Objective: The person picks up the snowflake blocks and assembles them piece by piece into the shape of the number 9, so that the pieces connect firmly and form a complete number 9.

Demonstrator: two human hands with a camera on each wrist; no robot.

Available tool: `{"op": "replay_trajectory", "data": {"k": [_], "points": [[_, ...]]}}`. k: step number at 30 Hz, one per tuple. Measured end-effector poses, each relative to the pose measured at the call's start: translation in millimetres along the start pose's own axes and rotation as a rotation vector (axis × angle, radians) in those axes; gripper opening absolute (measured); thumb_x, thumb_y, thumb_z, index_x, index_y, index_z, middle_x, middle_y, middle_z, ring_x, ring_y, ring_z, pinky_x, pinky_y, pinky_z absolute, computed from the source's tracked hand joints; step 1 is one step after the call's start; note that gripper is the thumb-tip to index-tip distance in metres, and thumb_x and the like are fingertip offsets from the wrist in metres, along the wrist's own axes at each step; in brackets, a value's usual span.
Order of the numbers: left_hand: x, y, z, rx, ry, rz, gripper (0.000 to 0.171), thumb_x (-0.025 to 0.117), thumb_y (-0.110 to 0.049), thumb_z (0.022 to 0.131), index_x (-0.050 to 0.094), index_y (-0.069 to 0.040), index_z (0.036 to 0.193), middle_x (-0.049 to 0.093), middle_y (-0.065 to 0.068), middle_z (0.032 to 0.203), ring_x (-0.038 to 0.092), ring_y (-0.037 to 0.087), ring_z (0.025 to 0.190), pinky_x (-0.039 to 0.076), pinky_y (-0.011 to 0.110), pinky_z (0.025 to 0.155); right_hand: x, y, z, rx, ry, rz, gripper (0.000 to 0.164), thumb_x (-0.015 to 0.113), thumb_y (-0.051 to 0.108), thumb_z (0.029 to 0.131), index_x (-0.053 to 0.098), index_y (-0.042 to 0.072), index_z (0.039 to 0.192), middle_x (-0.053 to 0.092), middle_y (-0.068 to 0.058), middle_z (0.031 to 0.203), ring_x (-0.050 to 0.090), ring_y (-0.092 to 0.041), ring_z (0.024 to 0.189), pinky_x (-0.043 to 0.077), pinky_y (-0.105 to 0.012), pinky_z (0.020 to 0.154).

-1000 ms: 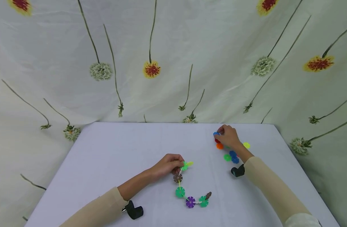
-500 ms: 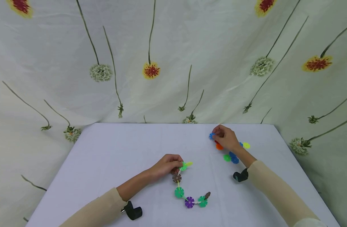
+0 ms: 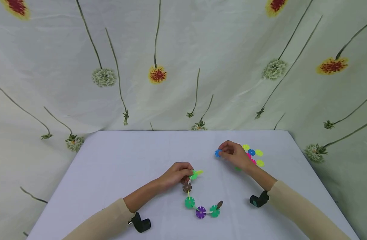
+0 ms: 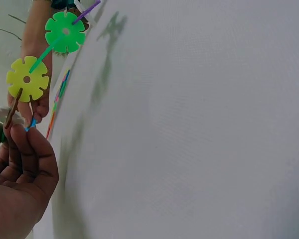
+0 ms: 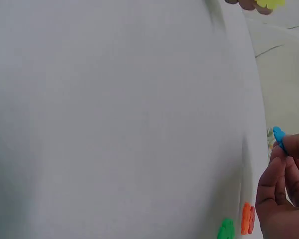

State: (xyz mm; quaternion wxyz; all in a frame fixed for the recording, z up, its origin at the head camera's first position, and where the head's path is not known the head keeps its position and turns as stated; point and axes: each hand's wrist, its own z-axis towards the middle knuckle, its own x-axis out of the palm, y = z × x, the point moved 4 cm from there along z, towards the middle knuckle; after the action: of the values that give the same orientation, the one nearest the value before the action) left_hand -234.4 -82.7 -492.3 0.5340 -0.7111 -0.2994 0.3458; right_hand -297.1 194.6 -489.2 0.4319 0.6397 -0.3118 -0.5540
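Note:
My left hand (image 3: pixel 177 175) pinches the upper end of a chain of notched plastic discs slotted into one another. At that end are a bright green disc (image 3: pixel 194 175) and a yellow disc (image 3: pixel 199 172). Below the fingers run a brown disc (image 3: pixel 187 188), a green disc (image 3: pixel 189 202), a purple disc (image 3: pixel 200 212) and more. In the left wrist view the chain's discs, a yellow one (image 4: pixel 27 78) among them, hang beyond the fingertips. My right hand (image 3: pixel 235 156) holds a blue disc (image 3: pixel 217 153) between thumb and fingers; the right wrist view shows this blue disc (image 5: pixel 279 138) edge-on.
Loose discs lie right of the right hand: a blue disc (image 3: pixel 251 152), a yellow disc (image 3: pixel 259 153), pink discs (image 3: pixel 253 161) and others, some hidden by the hand. The white table (image 3: pixel 135 150) ends at a flower-printed cloth (image 3: pixel 183 66). Black cameras (image 3: pixel 259 199) sit at both wrists.
My right hand has lifted the blue disc off the far side of the loose pieces and brought it left and nearer. The left hand keeps its grip on the chain, nearly still.

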Motion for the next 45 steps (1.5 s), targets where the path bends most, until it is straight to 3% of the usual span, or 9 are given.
{"op": "replay_trajectory", "data": {"k": [9,18,25,34,45], "points": [[1.1,-2.7,0.3,0.003,-0.002,-0.007,0.021,0.057,-0.014,0.106,0.064,0.006,0.106,0.057,-0.003,0.080,0.053,0.008,0.075,0.047,0.021,0.068,18.0,13.6,-22.9,0.032,0.125,0.114,0.026,0.077,0.018,0.100,0.071,0.004,0.120,0.075,-0.014,0.104,0.071,-0.020,0.090,0.060,-0.028,0.081],[1.8,-1.4,1.2,-0.003,-0.006,-0.023,0.021,0.057,-0.014,0.106,0.064,0.006,0.105,0.057,-0.005,0.080,0.053,0.008,0.074,0.048,0.020,0.068,32.1,23.7,-36.5,-0.016,0.253,0.162,0.024,0.073,0.019,0.103,0.072,0.004,0.121,0.077,-0.013,0.106,0.071,-0.029,0.093,0.060,-0.031,0.081],[2.2,0.5,1.3,-0.006,-0.004,-0.035,0.021,0.057,-0.014,0.106,0.064,0.006,0.105,0.059,-0.005,0.079,0.055,0.008,0.074,0.049,0.020,0.068,40.3,30.0,-40.4,-0.027,0.282,0.178,0.024,0.073,0.019,0.103,0.073,0.004,0.122,0.077,-0.011,0.105,0.071,-0.029,0.091,0.060,-0.029,0.080],[3.4,3.0,0.7,-0.001,0.013,-0.036,0.021,0.058,-0.014,0.106,0.065,0.005,0.107,0.061,-0.006,0.079,0.056,0.005,0.073,0.051,0.020,0.070,47.3,35.9,-40.3,-0.041,0.300,0.172,0.023,0.073,0.018,0.103,0.075,0.002,0.120,0.076,-0.025,0.108,0.072,-0.030,0.087,0.060,-0.024,0.077],[6.1,-1.3,0.3,0.023,0.035,0.052,0.018,0.060,-0.014,0.108,0.067,0.002,0.103,0.062,-0.005,0.074,0.058,0.008,0.070,0.052,0.020,0.071,49.3,39.2,-40.5,-0.047,0.333,0.117,0.020,0.075,0.014,0.101,0.077,0.002,0.117,0.077,-0.023,0.104,0.074,-0.032,0.088,0.061,-0.023,0.078]]}}
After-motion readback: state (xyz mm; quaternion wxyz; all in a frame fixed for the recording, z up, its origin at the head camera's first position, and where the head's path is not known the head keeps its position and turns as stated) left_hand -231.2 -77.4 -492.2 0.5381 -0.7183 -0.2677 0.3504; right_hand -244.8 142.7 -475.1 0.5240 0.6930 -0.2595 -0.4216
